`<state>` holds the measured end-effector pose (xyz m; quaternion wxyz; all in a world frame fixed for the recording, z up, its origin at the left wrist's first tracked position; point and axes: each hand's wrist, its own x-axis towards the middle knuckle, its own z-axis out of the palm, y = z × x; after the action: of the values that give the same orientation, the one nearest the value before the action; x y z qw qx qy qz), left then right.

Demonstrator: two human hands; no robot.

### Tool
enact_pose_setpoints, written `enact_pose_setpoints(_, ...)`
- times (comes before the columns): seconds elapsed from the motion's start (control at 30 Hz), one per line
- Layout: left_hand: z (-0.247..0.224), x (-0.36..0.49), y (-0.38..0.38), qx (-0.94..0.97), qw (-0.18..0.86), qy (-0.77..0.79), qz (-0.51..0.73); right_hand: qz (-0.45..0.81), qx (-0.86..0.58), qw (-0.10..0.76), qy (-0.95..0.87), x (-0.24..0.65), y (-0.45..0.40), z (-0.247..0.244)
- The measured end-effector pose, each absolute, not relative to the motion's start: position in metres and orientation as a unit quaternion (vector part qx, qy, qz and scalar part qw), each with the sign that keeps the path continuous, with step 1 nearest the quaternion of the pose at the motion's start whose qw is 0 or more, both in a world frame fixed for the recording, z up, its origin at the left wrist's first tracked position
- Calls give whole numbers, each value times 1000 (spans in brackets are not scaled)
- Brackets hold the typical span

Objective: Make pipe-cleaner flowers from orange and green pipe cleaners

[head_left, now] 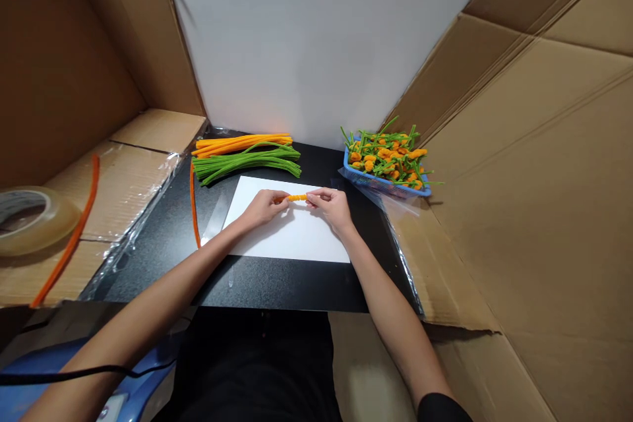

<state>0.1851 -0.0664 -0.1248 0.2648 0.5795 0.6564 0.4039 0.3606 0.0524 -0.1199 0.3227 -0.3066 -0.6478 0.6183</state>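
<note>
1. Both hands are together above the paper, fingertips almost meeting. The left hand (264,206) and the right hand (330,208) pinch opposite ends of a coiled orange pipe cleaner (297,197), held clear of the sheet.
2. Under the hands lies a white paper sheet (291,241), on a black table (247,283).
3. Beyond the sheet, toward the far edge, an orange bundle (242,143) of straight pipe cleaners lies just behind a green bundle (247,165).
4. A single orange stem (194,204) lies along the sheet's left side, on the table.
5. At far right, a blue basket (380,186) sits tilted on clear plastic (395,208), heaped with orange-and-green pipe-cleaner flowers (386,157).
6. At left, on a cardboard flap (123,191), lie a tape roll (32,221) and another orange stem (69,231).
7. A white board (316,46) stands behind the table.
</note>
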Motion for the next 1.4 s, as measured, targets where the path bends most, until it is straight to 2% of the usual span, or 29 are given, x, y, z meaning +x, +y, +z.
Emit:
enact_pose_setpoints(0.27, -128, 185, -66, 592, 248, 653, 401, 623, -306, 329, -640, 360, 52, -120)
enact_pose_setpoints(0.9, -133, 178, -63, 585, 300, 620, 429, 623, -299, 326, -645, 362, 53, -118)
enact_pose_setpoints(1.4, -137, 180, -61, 581, 241, 663, 405, 615, -308, 329, -647, 361, 51, -118)
